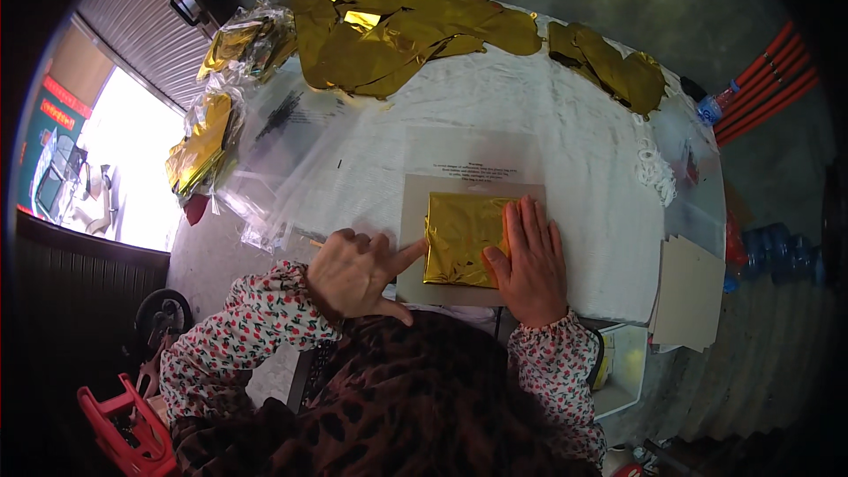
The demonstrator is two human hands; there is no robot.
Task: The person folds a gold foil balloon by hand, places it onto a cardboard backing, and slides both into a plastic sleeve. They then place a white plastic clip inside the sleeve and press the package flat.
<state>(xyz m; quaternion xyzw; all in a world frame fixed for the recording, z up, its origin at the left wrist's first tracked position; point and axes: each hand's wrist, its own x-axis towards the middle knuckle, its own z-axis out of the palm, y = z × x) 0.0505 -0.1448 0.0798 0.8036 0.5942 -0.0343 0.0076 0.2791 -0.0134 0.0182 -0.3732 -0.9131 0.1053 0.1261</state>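
A folded gold foil sheet (450,234) lies on a greyish-beige card (412,212) near the front edge of the table. My right hand (533,265) rests flat on the foil's right part, fingers stretched out and thumb spread onto it. At the foil's left edge is my left hand (358,269), its index finger pointing to that edge and its thumb held apart. The other fingers of that hand are curled, and nothing shows in them. Beyond the card spreads a clear plastic bag (442,143) with dark print; how far the card sits inside it I cannot tell.
Loose gold foil pieces (371,44) cover the table's far side. Plastic-wrapped gold packets (201,146) sit at the left edge. White cord (654,172) and a stack of card sheets (687,291) lie to the right. A red stool (132,428) stands lower left.
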